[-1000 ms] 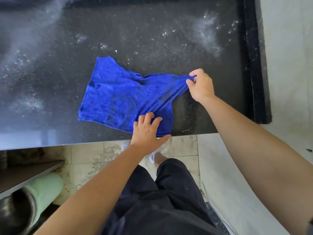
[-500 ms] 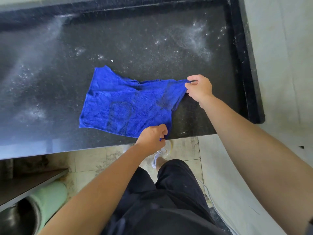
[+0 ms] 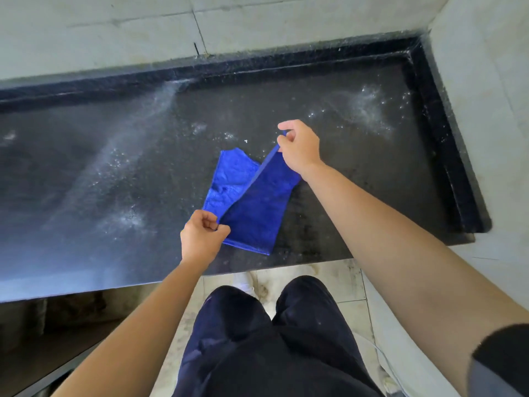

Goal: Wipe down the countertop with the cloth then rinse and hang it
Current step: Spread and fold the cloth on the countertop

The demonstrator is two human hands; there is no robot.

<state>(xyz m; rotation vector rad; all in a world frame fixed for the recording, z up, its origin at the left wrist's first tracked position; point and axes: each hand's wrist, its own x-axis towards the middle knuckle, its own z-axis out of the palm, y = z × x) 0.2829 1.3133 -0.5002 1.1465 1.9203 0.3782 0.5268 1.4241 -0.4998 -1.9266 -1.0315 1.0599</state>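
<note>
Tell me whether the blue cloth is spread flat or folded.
Partly folded: the left hand and right hand pinch two corners of the blue cloth, lifting one half over the other.

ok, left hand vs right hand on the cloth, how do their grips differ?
The left hand pinches the blue cloth at its near corner, by the countertop's front edge; the right hand pinches the far corner, farther back.
The left hand sits low at the surface; the right hand looks raised, lifting its edge taut.
Shared: both are closed on the same lifted edge, folding the cloth over its flat half.
</note>
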